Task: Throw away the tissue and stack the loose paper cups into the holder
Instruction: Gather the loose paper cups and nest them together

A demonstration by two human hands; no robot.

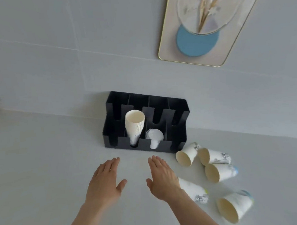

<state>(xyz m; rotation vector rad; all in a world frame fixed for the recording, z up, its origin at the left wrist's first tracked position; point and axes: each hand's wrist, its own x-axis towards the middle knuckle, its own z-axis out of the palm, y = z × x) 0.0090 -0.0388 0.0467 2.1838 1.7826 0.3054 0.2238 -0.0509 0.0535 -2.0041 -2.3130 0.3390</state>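
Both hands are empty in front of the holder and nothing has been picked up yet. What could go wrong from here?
1. The loose cups lie on their sides close together; the right hand partly covers one, so a careless reach may roll them.
2. The tissue sits in the holder beside the cup stack; pulling it out might tip that leaning stack.

No words, numbers or signs can be read anywhere. The loose paper cups (215,156) near the right edge of the counter (43,172) have small grey and blue pictures on their sides, but these are blurry and show no letters. The black holder (146,146) at the back edge of the counter has no label.
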